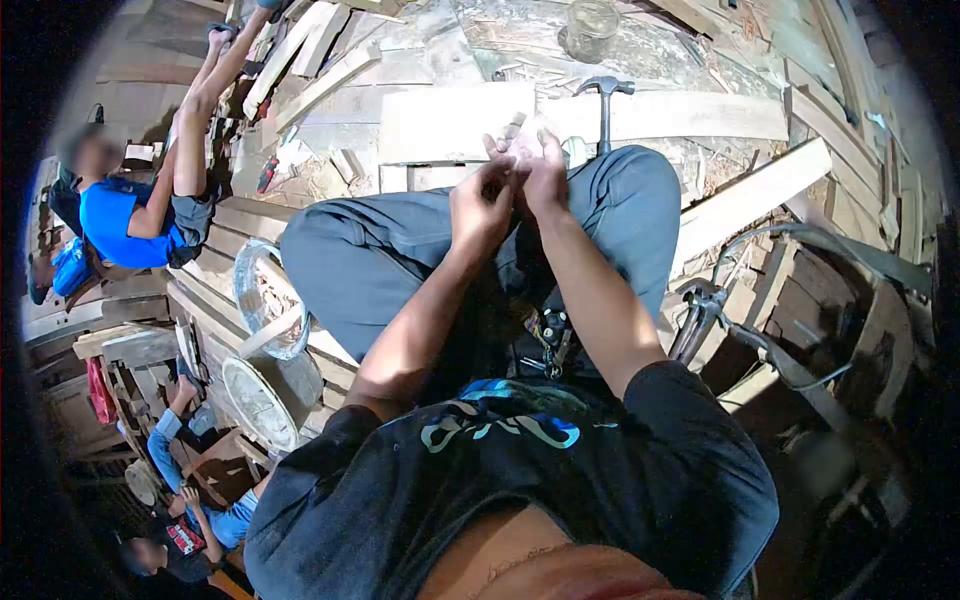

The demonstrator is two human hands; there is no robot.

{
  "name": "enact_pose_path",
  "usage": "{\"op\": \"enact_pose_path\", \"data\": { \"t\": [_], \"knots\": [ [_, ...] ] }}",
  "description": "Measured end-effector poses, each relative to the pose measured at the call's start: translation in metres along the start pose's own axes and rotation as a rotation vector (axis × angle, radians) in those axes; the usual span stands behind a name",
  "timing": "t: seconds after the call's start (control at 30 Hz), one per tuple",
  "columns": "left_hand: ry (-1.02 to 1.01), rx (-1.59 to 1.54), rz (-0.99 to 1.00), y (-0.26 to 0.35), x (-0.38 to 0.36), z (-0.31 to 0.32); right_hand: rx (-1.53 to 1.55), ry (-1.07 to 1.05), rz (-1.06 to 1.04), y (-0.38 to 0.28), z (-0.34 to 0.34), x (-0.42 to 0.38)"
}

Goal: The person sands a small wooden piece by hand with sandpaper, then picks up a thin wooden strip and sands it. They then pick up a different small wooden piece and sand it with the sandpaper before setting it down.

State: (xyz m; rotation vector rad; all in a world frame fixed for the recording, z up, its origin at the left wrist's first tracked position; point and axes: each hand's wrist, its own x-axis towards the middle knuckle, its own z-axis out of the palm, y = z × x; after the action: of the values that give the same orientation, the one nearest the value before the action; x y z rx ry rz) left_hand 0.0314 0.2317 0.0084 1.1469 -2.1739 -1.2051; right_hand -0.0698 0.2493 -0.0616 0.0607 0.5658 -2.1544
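Observation:
My left hand (482,200) and my right hand (545,178) meet in front of my crossed legs, above the near edge of a pale wooden board (430,125). The fingers of my left hand are curled in towards the thumb. My right hand is closed against the left one, fingers bent together. Bright glare washes out the fingertips, so whatever is between them cannot be made out. Just beyond my right knee, a claw hammer (605,105) lies with its head pointing away, across a long pale plank (690,116).
Left of my knee stand a clear round tub (272,300) with wood scraps and a whitish bucket (262,400). One person in blue (125,220) sits far left, another person (190,530) lower left. Planks (765,200) and a metal frame (705,300) lie right.

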Motion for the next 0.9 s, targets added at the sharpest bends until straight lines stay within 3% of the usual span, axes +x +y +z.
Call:
{"op": "enact_pose_path", "data": {
  "t": [0.07,0.1,0.2,0.33,0.37,0.47,0.53,0.7,0.8,0.9],
  "knots": [
    [-0.103,0.111,-0.112,0.007,-0.005,-0.005,-0.105,0.018,-0.028,-0.006,0.006,-0.007],
    [-0.065,-0.001,0.032,0.004,-0.01,-0.004,0.152,0.046,0.083,-0.009,0.006,-0.005],
    [-0.016,-0.154,0.005,-0.001,-0.003,0.0,0.051,0.031,0.041,-0.007,0.007,-0.002],
    [-0.071,0.017,-0.058,0.0,-0.008,-0.002,0.009,0.059,0.024,-0.007,0.011,-0.004],
    [-0.101,0.047,0.077,0.0,-0.013,-0.006,0.058,-0.022,0.016,0.0,-0.01,0.001],
    [-0.028,0.014,-0.031,0.001,-0.004,-0.005,-0.076,0.042,0.044,-0.002,0.005,-0.003],
    [-0.038,-0.016,-0.008,0.0,0.002,-0.004,0.013,0.053,0.078,0.002,0.005,0.0],
    [-0.164,0.064,-0.122,0.019,-0.008,-0.015,0.002,0.023,0.053,-0.008,0.006,-0.002],
    [-0.055,-0.006,-0.062,0.003,-0.001,-0.003,0.01,0.044,0.058,0.0,0.006,-0.006],
    [-0.152,-0.011,-0.095,0.008,-0.009,-0.009,0.03,0.083,0.057,-0.007,0.006,-0.003]
  ]
}}
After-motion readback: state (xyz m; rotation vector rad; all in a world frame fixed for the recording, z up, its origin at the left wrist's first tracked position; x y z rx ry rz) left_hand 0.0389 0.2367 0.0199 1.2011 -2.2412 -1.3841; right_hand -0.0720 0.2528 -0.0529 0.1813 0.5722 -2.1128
